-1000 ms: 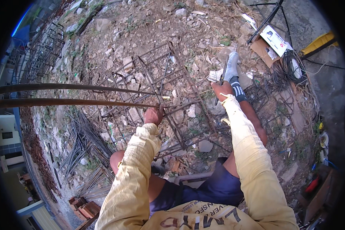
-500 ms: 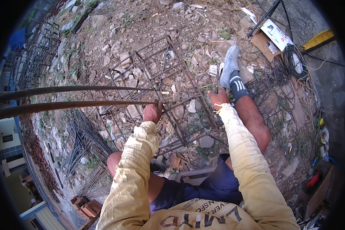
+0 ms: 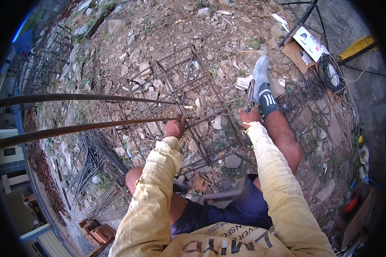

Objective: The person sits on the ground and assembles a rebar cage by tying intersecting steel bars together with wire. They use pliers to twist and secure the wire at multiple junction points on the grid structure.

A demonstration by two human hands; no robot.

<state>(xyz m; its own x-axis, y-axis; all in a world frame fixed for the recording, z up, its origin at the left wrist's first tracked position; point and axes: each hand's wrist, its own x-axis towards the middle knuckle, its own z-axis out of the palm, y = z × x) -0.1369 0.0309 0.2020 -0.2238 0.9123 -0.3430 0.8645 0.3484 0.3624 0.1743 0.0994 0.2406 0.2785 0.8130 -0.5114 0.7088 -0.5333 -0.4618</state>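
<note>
A rusty rebar cage (image 3: pixel 170 90) of long bars and square cross ties lies in front of me on rubble ground. Two of its long bars reach past my left side, looming large near the left rim. My left hand (image 3: pixel 174 128) is closed round the lower of these bars (image 3: pixel 94 127), close to a cross tie. Beyond the cage's right side, my right hand (image 3: pixel 250 117) grips a pair of dark pincers (image 3: pixel 251 95), their head pointing away from me beside my grey shoe (image 3: pixel 260 76). The pincers touch no part of the cage.
Loose thin rods (image 3: pixel 92 160) lie in a heap at left, with bricks (image 3: pixel 99 233) below them. Another cage (image 3: pixel 51 58) stands far left. At right are tangled wire (image 3: pixel 304 96), a coiled cable (image 3: pixel 330 73), a white box (image 3: pixel 309 44) and a yellow object (image 3: pixel 356 47).
My right hand has moved slightly right and toward me, and the pincers now stand out clearly, pointing away. My left hand stays on the bar. The whole view has shifted a little.
</note>
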